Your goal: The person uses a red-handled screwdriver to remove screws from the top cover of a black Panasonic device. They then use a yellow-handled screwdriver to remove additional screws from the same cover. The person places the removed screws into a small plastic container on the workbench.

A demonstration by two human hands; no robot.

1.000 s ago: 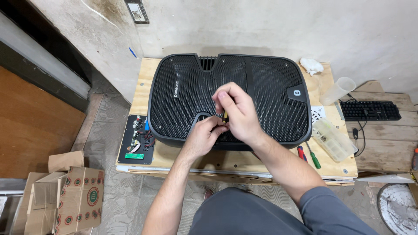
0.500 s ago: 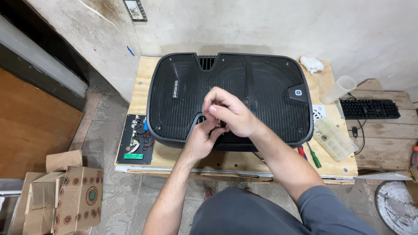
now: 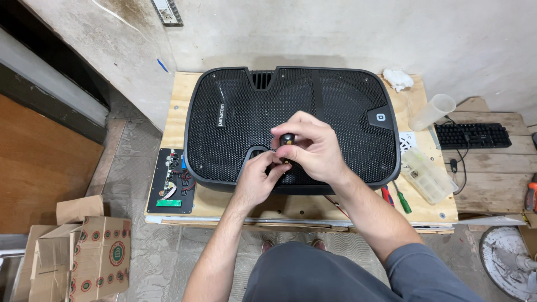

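Black mesh covers the one large speaker grille (image 3: 291, 123) lying flat on the plywood table (image 3: 184, 92), and our right hand (image 3: 313, 148) closes around a black-handled screwdriver (image 3: 287, 140) whose shaft and tip are hidden behind our fingers near the front-centre notch. Our left hand (image 3: 258, 176) pinches something too small to make out just beside that tip. We count two hands, one circuit board (image 3: 173, 182), one keyboard (image 3: 472, 135); since half a second ago, the handle now shows above the knuckles.
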